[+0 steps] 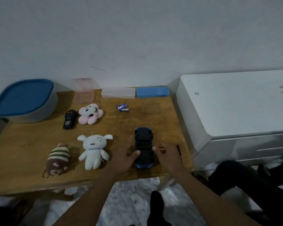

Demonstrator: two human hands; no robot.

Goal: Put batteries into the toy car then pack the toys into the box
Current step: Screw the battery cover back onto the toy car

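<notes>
Head view: toy car lies underside-up between two relaxed hands.
Its long axis runs straight away from the person on the wooden table. The left hand flanks one side and the right hand the other, each thumb at the chassis edge, fingers spread and gripping nothing. The batteries lie well beyond the car, slightly left, so the left hand looks nearer for fetching them.
</notes>
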